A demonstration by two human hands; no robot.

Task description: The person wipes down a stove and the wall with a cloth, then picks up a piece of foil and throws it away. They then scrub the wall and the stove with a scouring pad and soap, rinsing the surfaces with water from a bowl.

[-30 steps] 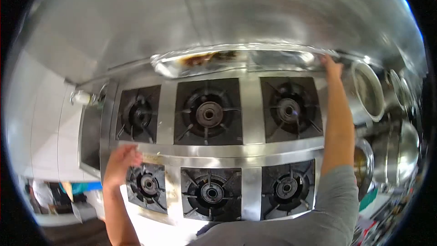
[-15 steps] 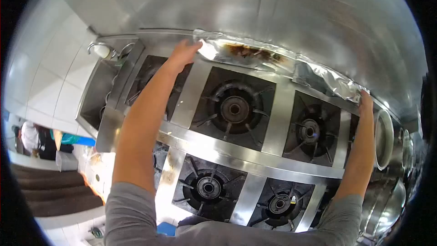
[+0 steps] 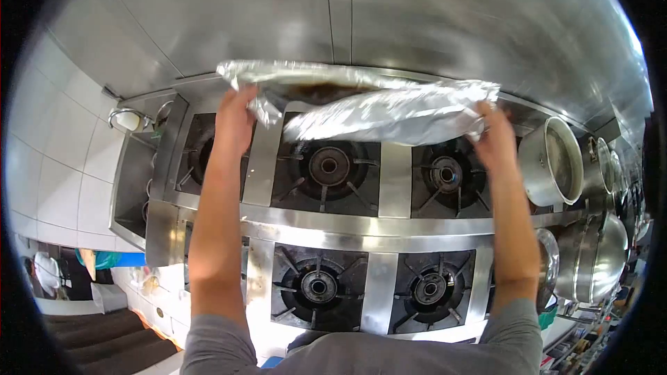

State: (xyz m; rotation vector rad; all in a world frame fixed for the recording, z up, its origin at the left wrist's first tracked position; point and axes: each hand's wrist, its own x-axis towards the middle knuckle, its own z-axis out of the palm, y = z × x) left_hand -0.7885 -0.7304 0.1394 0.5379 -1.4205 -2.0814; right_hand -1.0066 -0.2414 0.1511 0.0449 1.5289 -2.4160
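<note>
A long, crumpled sheet of aluminium foil stretches above the back row of burners, partly folded over on itself. Brown stains show on its inner face. My left hand grips its left end, and my right hand is closed around its right end. Under the sheet, the back-middle burner and the back-right burner are partly covered from view. Both hands are slightly blurred, and some fingertips are hidden by the foil.
Front burners lie closer to my body. A large pot stands at the right, with metal bowls nearby. At the left is a steel sink with a tap. Steel panels rise behind the stove.
The foil has come away from the back ledge and is lifted toward me, its right part folding over. Both hands have come nearer and closer together. My view has shifted.
</note>
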